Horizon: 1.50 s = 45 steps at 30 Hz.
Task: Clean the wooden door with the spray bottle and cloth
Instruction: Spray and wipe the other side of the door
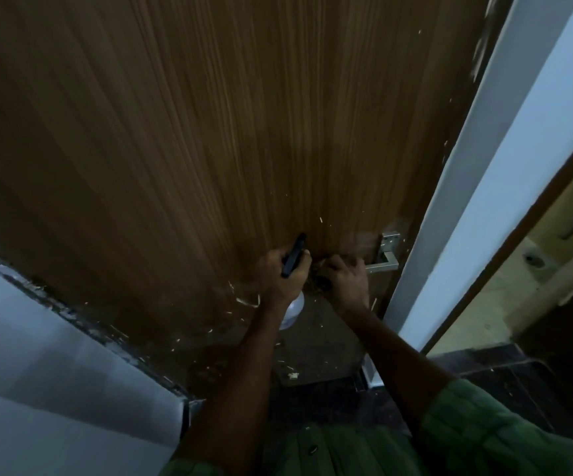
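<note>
I see the wooden door [209,132] filling most of the head view, its grain running in fine vertical streaks, with pale flecks and scrape marks scattered over its lower part. My left hand [283,276] is clamped around the neck of the spray bottle [293,309]: the black trigger head [293,257] projects above the fingers with its nozzle pointed at the door surface and very close to it, while the translucent body of the bottle hangs below the wrist. My right hand [345,281] is closed on the cloth [317,280] (a dark, bunched mass, only partly visible between the two hands) and is pressed against the door. The two hands are just beside each other, level in height, on the door's right side. The metal lever handle [383,261] sits immediately right of the right hand, mounted on a square plate, with the lever pointing back toward the hand; I cannot tell whether the fingers touch it. Right of the door edge stands a white door frame [505,166], and beyond it a dim room is visible through the opening. A white wall [38,372] occupies the lower left. Both forearms are bare, and a green sleeve [484,431] covers the right upper arm.
</note>
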Available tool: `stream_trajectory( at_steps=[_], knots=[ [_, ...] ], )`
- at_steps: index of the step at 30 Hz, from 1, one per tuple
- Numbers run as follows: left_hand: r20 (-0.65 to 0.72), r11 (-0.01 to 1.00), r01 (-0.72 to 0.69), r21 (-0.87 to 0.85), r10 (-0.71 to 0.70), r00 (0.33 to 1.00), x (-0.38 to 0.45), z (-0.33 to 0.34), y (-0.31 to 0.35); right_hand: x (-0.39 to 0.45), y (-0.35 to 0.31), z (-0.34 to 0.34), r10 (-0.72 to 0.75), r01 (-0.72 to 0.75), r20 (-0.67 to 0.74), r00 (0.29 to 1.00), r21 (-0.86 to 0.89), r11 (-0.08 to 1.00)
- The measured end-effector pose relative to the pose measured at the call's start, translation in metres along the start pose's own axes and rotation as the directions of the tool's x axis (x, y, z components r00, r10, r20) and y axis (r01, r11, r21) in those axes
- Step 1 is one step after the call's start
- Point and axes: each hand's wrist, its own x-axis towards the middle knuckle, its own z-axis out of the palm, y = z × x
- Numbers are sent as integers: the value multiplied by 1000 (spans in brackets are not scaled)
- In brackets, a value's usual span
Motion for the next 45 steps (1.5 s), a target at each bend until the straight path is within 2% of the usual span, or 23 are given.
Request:
stream_trajectory(
  at_steps=[2,4,6,7,8,9,12,14,15,17,18,20,21,22,23,25,27,31,34,37,41,43,45],
  knots=[
    [1,1000,-1,-1,1,1000,1,3,2,7,5,-6,12,-11,-29,999,11,1000],
    [-16,1000,-2,-7,2,1000,3,5,0,22,2,-26,59,-35,-253,966,99,994],
    [-20,1000,-2,-19,2,1000,4,10,-1,37,1,-50,172,-87,-492,854,191,978],
    [-20,1000,-3,-14,2,1000,4,13,0,41,3,-57,219,-112,-545,809,223,969],
    [-17,1000,3,-7,-3,1000,3,15,3,42,5,-58,233,-119,-550,802,236,964],
    [-6,1000,8,-6,-8,1000,3,17,4,40,7,-55,221,-118,-506,834,229,966],
    [18,1000,20,-22,-19,1000,4,22,5,17,15,-25,108,-91,-179,978,101,991],
    [20,1000,-13,-24,13,1000,4,28,7,7,24,-12,98,-95,-41,994,62,994],
    [21,999,-23,-28,23,1000,3,32,10,5,29,-10,112,-108,-45,993,86,990],
    [26,999,-21,-43,22,999,0,37,15,11,28,-22,211,-178,-169,963,192,965],
    [22,999,-15,-52,17,1000,0,39,15,17,29,-33,318,-248,-247,915,279,928],
    [15,998,-6,-60,7,1000,1,44,15,30,33,-57,535,-361,-369,760,444,820],
    [15,998,-3,-60,4,1000,1,46,16,33,35,-64,567,-372,-387,727,471,800],
    [16,998,-1,-55,2,1000,0,49,16,33,37,-66,534,-356,-390,751,442,823],
    [22,999,-1,-47,2,1000,-1,52,16,30,40,-62,453,-317,-378,807,369,873],
    [43,999,-24,-30,25,999,-3,58,15,18,46,-47,326,-254,-265,907,273,928],
    [97,997,-72,4,72,993,-6,65,16,12,57,-43,293,-220,-197,935,326,920],
    [216,977,-176,124,147,965,-16,80,21,13,72,-67,394,-207,-268,879,529,823],
    [293,969,-192,157,140,946,-25,87,19,11,76,-85,390,-189,-342,855,494,849],
    [329,966,-185,183,118,937,-34,93,14,2,88,-95,448,-236,-394,802,479,845],
    [355,948,-174,266,71,932,-46,104,-1,-20,99,-91,539,-337,-349,767,496,800],
    [371,927,-138,348,-2,928,-52,110,-8,-39,96,-83,562,-383,-305,769,485,786],
    [349,933,-96,348,-34,936,-56,109,-10,-53,88,-72,565,-399,-246,787,496,771]
  ],
)
